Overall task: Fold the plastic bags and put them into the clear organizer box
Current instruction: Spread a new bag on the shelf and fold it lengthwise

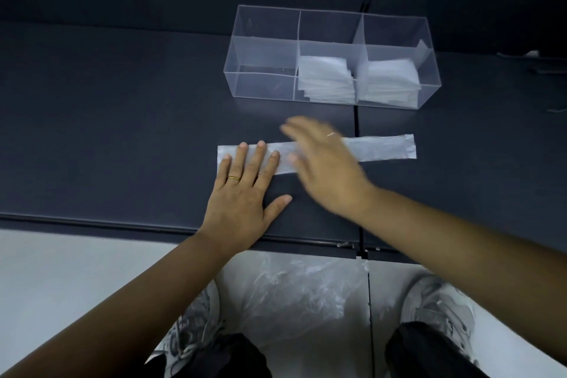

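A plastic bag [380, 148], folded into a long narrow strip, lies flat on the dark table [122, 132]. My left hand [245, 193] presses its left end with flat, spread fingers. My right hand [325, 163] lies flat over the strip's middle, fingers straight and blurred with motion. Behind the strip stands the clear organizer box [264, 83] with three compartments. Its middle compartment holds a stack of folded bags [325, 77], and the right one holds another stack [389, 77]. The left compartment holds nothing.
A heap of loose crumpled plastic bags [300, 291] lies on the pale floor between my shoes, below the table's front edge [122, 224]. A seam [357, 123] runs through the table under the strip. A dark wall stands behind the box.
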Action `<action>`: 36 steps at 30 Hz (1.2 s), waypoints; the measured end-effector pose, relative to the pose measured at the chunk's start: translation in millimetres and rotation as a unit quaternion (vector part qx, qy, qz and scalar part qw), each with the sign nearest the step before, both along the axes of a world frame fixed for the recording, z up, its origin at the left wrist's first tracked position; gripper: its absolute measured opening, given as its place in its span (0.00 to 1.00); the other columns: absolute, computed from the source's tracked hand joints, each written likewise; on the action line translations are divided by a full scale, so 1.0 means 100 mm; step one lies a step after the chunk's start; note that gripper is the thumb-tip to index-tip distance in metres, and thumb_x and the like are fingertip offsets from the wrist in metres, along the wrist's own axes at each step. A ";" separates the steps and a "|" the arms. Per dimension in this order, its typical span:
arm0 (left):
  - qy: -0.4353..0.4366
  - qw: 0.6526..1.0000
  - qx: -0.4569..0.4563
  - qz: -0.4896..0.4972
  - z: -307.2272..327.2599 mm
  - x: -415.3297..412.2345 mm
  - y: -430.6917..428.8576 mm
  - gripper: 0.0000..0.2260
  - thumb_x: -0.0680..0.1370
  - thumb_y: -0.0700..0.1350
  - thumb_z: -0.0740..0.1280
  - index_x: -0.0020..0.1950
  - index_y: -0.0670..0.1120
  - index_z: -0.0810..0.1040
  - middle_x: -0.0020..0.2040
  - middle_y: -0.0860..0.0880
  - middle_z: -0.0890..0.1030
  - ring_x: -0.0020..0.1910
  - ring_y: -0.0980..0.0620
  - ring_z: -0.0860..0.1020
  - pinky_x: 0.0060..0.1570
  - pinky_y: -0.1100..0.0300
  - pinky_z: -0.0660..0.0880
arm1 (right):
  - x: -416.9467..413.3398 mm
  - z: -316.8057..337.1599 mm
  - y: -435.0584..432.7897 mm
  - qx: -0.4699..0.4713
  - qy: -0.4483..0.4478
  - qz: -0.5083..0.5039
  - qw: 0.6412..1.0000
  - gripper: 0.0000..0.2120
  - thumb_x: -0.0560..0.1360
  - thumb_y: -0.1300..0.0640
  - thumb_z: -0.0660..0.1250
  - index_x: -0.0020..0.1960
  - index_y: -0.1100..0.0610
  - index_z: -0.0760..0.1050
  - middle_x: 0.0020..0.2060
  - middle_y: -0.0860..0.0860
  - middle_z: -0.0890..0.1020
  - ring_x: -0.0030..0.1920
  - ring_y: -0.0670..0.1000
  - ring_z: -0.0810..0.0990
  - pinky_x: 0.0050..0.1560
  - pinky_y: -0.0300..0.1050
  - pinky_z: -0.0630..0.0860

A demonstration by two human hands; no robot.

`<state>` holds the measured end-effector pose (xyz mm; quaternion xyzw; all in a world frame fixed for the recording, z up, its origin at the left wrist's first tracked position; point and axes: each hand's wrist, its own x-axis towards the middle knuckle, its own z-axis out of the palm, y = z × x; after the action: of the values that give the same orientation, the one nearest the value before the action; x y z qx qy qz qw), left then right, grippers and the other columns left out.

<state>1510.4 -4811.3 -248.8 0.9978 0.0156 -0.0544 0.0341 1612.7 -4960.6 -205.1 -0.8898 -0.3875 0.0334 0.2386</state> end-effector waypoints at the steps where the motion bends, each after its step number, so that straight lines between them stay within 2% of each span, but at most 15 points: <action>1: 0.000 1.000 -0.003 -0.002 -0.01 0.00 0.00 0.33 0.78 0.65 0.40 0.78 0.49 0.44 0.79 0.46 0.50 0.78 0.43 0.46 0.75 0.45 0.46 | -0.10 -0.05 0.07 -0.033 0.053 0.054 0.997 0.24 0.81 0.55 0.58 0.75 0.59 0.61 0.75 0.56 0.63 0.75 0.54 0.58 0.75 0.47 0.51; 3: -0.004 1.000 -0.008 -0.004 -0.01 0.00 0.01 0.32 0.78 0.65 0.41 0.78 0.50 0.44 0.79 0.45 0.50 0.78 0.42 0.45 0.75 0.45 0.45 | -0.19 -0.21 0.10 -0.113 0.070 0.094 0.987 0.29 0.82 0.46 0.49 0.79 0.56 0.46 0.78 0.50 0.48 0.77 0.48 0.43 0.76 0.45 0.39; 5: -0.012 1.000 -0.016 -0.001 0.01 -0.01 0.01 0.32 0.78 0.65 0.44 0.78 0.49 0.50 0.79 0.42 0.53 0.77 0.40 0.49 0.75 0.44 0.48 | -0.15 -0.31 0.00 -0.171 0.044 0.078 0.981 0.33 0.81 0.40 0.44 0.78 0.55 0.40 0.78 0.49 0.42 0.76 0.46 0.37 0.75 0.46 0.35; 8: -0.016 1.000 -0.020 0.004 0.03 -0.01 0.04 0.34 0.77 0.67 0.46 0.78 0.50 0.57 0.78 0.39 0.55 0.77 0.37 0.52 0.74 0.42 0.52 | -0.01 -0.36 -0.26 -0.223 0.000 0.034 0.974 0.39 0.75 0.33 0.37 0.78 0.56 0.37 0.78 0.50 0.39 0.76 0.47 0.35 0.75 0.48 0.35; 11: -0.004 1.000 -0.011 0.022 0.03 -0.03 0.11 0.37 0.76 0.70 0.44 0.78 0.49 0.57 0.78 0.39 0.55 0.77 0.37 0.51 0.74 0.42 0.52 | 0.08 -0.37 -0.56 -0.246 -0.007 -0.004 0.969 0.43 0.71 0.31 0.32 0.78 0.56 0.36 0.77 0.50 0.38 0.76 0.48 0.35 0.76 0.47 0.36; 15: 0.001 0.999 -0.004 0.042 0.04 -0.07 0.16 0.39 0.75 0.71 0.41 0.79 0.48 0.54 0.78 0.39 0.53 0.77 0.39 0.50 0.75 0.43 0.50 | 0.21 -0.37 -0.92 -0.238 0.011 -0.067 0.969 0.40 0.74 0.32 0.37 0.77 0.55 0.36 0.75 0.47 0.36 0.75 0.46 0.34 0.74 0.43 0.32; 18: 0.001 0.999 -0.005 0.042 0.06 -0.07 0.16 0.40 0.75 0.71 0.41 0.78 0.47 0.55 0.78 0.39 0.54 0.77 0.39 0.51 0.75 0.43 0.50 | 0.32 -0.35 -1.19 -0.195 0.013 -0.128 0.972 0.32 0.80 0.41 0.47 0.78 0.56 0.44 0.78 0.49 0.44 0.77 0.48 0.41 0.75 0.44 0.36; 20: 0.001 0.999 -0.008 0.043 0.07 -0.06 0.15 0.40 0.75 0.71 0.41 0.78 0.47 0.57 0.78 0.39 0.55 0.77 0.39 0.53 0.74 0.43 0.51 | 0.41 -0.32 -1.33 -0.106 0.030 -0.172 0.979 0.26 0.81 0.49 0.54 0.77 0.57 0.56 0.77 0.52 0.57 0.76 0.52 0.53 0.75 0.47 0.46; 22: 0.000 0.999 -0.010 0.041 0.07 -0.06 0.15 0.40 0.75 0.70 0.41 0.78 0.46 0.58 0.77 0.38 0.56 0.76 0.38 0.54 0.74 0.42 0.53 | 0.52 -0.28 -1.38 -0.020 0.036 -0.216 0.976 0.18 0.79 0.54 0.62 0.68 0.57 0.70 0.67 0.53 0.69 0.68 0.56 0.65 0.68 0.49 0.59; 23: 0.001 0.999 -0.012 0.040 0.08 -0.06 0.15 0.40 0.75 0.70 0.41 0.78 0.46 0.58 0.77 0.38 0.56 0.76 0.38 0.54 0.74 0.42 0.53 | 0.57 -0.27 -1.38 -0.008 0.037 -0.232 0.972 0.15 0.78 0.54 0.65 0.63 0.56 0.74 0.62 0.52 0.72 0.63 0.55 0.68 0.64 0.47 0.61; 25: -0.002 0.999 -0.018 0.036 0.08 -0.05 0.16 0.40 0.75 0.71 0.42 0.78 0.46 0.58 0.77 0.38 0.56 0.76 0.38 0.53 0.74 0.42 0.52 | 0.66 -0.26 -1.35 -0.022 0.046 -0.240 0.969 0.10 0.76 0.54 0.68 0.56 0.54 0.77 0.54 0.49 0.72 0.58 0.52 0.68 0.60 0.43 0.60; 28: 0.003 1.000 -0.015 0.025 0.08 -0.02 0.20 0.40 0.75 0.71 0.41 0.78 0.47 0.55 0.78 0.40 0.54 0.77 0.39 0.51 0.75 0.43 0.50 | 0.71 -0.23 -1.31 -0.046 0.040 -0.216 0.975 0.04 0.76 0.57 0.68 0.49 0.57 0.78 0.51 0.49 0.72 0.56 0.51 0.68 0.56 0.39 0.59; 30: 0.007 1.000 -0.009 0.009 0.05 0.01 0.27 0.39 0.75 0.71 0.40 0.79 0.48 0.51 0.79 0.41 0.51 0.78 0.41 0.49 0.75 0.44 0.48 | 0.66 -0.19 -1.35 -0.026 0.053 -0.203 0.977 0.02 0.76 0.60 0.67 0.46 0.58 0.77 0.49 0.50 0.75 0.52 0.50 0.72 0.55 0.39 0.65; 33: 0.015 0.999 0.001 -0.035 0.05 0.11 0.42 0.38 0.74 0.71 0.37 0.79 0.51 0.47 0.79 0.44 0.48 0.78 0.45 0.45 0.75 0.46 0.44 | 0.46 -0.05 -1.46 0.072 0.199 -0.250 0.945 0.05 0.76 0.61 0.67 0.41 0.54 0.75 0.37 0.47 0.80 0.38 0.44 0.77 0.42 0.33 0.74; 36: 0.026 0.997 -0.005 -0.076 0.15 0.21 0.45 0.41 0.73 0.73 0.36 0.79 0.49 0.48 0.79 0.44 0.48 0.78 0.46 0.44 0.75 0.45 0.41 | 0.14 0.10 -1.55 0.167 0.368 -0.285 0.869 0.06 0.73 0.66 0.69 0.42 0.58 0.74 0.26 0.50 0.79 0.27 0.45 0.74 0.32 0.34 0.72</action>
<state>1531.9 -4766.6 -233.5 0.9942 -0.0594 -0.0827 0.0344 1626.9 -5116.1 -195.3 -0.8317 -0.0011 0.2231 0.5084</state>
